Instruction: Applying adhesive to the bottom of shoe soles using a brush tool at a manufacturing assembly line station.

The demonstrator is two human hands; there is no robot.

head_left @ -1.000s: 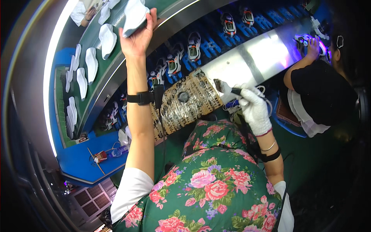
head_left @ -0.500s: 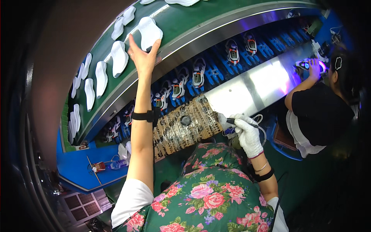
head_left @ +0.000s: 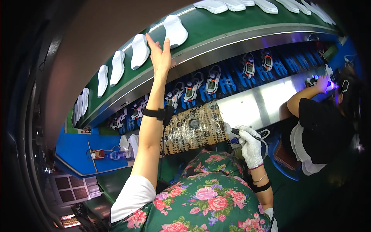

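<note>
While the left hand [head_left: 160, 57] stands, grip wide, beside a white sole [head_left: 176, 31], light edge contact seems best, the right hand [head_left: 251, 149] holding a dark-handled tool [head_left: 235, 131] clear.

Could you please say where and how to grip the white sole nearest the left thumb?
Probably at its near end, across both long edges, coming from the near side: the white sole is elongated, and that end lies close to the left hand.

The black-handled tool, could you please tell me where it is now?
In the head view, right of centre, the black-handled tool is in the gloved right hand, at the taped panel's right end.
</note>
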